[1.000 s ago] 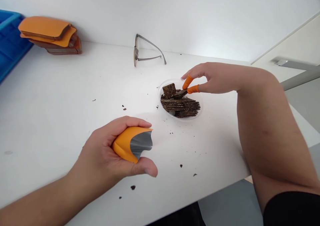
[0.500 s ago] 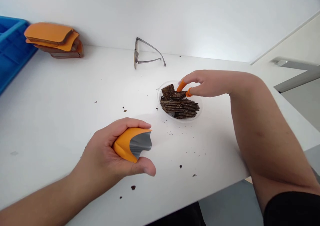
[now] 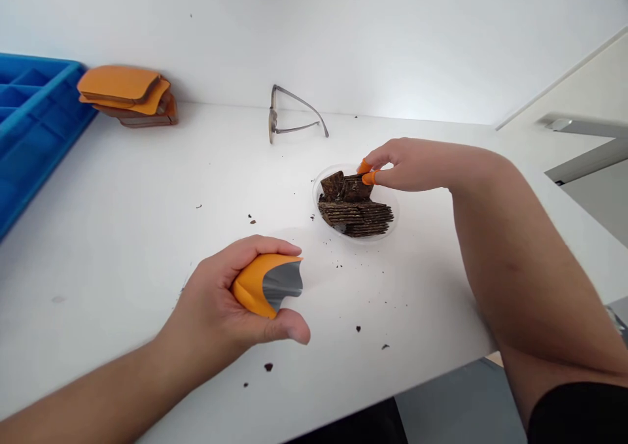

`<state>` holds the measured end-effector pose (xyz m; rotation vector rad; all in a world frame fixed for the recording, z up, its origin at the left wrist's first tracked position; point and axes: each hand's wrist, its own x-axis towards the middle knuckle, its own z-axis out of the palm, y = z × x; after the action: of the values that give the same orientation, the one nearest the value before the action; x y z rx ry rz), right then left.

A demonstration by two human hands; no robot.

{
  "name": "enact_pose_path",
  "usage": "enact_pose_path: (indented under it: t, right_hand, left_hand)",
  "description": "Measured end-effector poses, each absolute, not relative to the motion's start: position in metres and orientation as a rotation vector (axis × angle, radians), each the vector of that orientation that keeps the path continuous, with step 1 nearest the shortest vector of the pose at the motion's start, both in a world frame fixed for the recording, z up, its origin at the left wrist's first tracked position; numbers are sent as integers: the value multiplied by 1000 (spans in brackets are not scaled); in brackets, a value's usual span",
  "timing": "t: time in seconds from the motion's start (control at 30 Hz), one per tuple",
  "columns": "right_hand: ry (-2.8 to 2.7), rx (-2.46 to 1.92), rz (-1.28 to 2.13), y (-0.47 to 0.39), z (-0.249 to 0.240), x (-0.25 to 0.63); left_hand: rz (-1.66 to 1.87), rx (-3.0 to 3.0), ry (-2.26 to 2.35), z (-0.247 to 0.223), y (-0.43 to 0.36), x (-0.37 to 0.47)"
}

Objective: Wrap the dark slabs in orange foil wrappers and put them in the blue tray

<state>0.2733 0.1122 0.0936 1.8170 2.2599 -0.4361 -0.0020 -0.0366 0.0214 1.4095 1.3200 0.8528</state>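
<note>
My left hand (image 3: 245, 293) is wrapped round an orange pouch (image 3: 252, 286), whose silver-lined mouth gapes to the right. A clear round dish (image 3: 387, 235) holds thin dark brown slabs (image 3: 356, 216), most stacked in a slanting row at the front. Over the back of the dish, my right hand (image 3: 405, 164) wears orange finger covers on the thumb and a finger. Those tips pinch the upper edge of a brown slab (image 3: 357, 187), tilted up beside another leaning slab (image 3: 332, 186).
At the far left is a blue divided bin (image 3: 46, 136), with a pile of orange pouches (image 3: 122, 84) beside it. Grey-framed glasses (image 3: 294, 129) rest near the wall. Dark crumbs dot the white table (image 3: 147, 189). A metal handle (image 3: 583, 127) stands at the right.
My right fingertips have closed on a slab at the back of the dish, and it now tilts more upright. The view has shifted slightly; my left hand still holds the pouch.
</note>
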Motion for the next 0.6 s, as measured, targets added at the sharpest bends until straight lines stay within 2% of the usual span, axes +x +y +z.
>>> enact_pose_path:
  t: [0.6]
  right_hand:
    - [2502,1936,-423,106,114,284]
  left_hand:
    - [886,1378,1328,22,-41,1]
